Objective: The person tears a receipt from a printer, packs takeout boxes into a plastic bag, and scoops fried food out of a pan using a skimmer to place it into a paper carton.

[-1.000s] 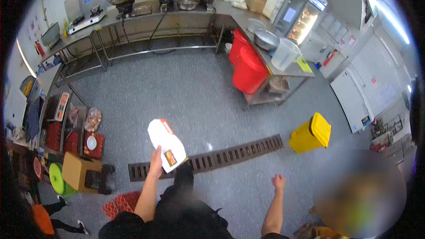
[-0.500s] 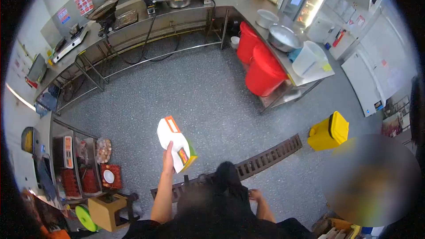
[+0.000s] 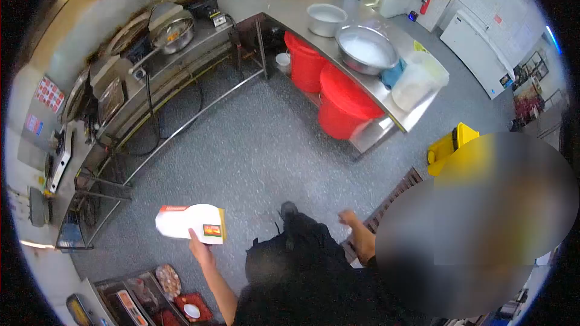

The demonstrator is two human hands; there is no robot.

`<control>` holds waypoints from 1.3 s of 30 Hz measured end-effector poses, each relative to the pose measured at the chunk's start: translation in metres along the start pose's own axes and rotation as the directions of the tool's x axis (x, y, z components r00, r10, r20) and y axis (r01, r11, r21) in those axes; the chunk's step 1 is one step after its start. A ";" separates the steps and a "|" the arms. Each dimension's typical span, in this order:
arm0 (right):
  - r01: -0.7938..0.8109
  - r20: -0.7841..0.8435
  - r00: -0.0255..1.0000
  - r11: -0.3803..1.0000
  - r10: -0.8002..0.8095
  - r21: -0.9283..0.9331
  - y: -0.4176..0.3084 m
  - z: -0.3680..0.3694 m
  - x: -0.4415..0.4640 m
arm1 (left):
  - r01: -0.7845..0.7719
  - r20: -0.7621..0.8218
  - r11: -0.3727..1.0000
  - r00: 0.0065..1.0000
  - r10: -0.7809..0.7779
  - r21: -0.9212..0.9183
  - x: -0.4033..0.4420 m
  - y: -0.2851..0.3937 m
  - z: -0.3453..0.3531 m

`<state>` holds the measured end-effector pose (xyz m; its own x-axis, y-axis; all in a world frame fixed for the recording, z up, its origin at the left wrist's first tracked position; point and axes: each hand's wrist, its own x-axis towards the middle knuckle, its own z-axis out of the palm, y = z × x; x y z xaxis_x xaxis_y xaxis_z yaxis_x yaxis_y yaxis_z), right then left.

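Note:
My left hand (image 3: 201,247) is closed on the lower edge of a white package (image 3: 192,223), held out over the floor at the lower left. The package has an orange strip on its top edge, a yellow edge on the right and a small red and yellow picture label. My right hand (image 3: 348,218) hangs in front of my body on the right, above the floor. Its fingers look curled in, and nothing shows in them. My shoe (image 3: 289,208) is stepped forward between the two hands.
A steel counter (image 3: 275,3) bears basins and a plastic container (image 3: 417,84), with red bins (image 3: 347,105) below. Woks and a handled pan (image 3: 174,33) stand on the left stove line. A yellow bin (image 3: 450,148) is right; shelving with an egg tray (image 3: 196,305) is lower left.
The view has turned and moved forward, with the counter and red bins now nearer. The package has shifted left in view and turned more level. My right hand has swung forward.

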<state>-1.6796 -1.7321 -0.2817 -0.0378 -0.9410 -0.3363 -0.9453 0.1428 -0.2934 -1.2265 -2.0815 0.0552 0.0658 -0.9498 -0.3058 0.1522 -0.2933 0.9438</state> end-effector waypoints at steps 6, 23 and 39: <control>-0.104 -0.188 0.953 0.842 0.236 0.529 -0.099 -0.267 0.346 | -0.068 -0.168 0.994 0.982 0.082 0.084 0.091 0.024 0.015; -0.187 0.158 0.982 0.603 0.101 0.775 -0.087 -0.419 0.673 | -0.125 -0.329 0.875 0.894 0.304 0.468 0.430 0.097 0.107; -0.045 0.043 0.995 0.023 0.085 0.999 -0.212 -0.760 1.014 | 0.067 -0.432 0.935 0.897 0.097 0.349 0.490 0.085 0.153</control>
<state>-1.7641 -2.9499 0.1194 -0.1039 -0.9116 -0.3978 0.3039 0.3518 -0.8854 -1.3322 -2.5883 0.0051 0.4998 -0.8333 -0.2363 -0.1977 -0.3754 0.9055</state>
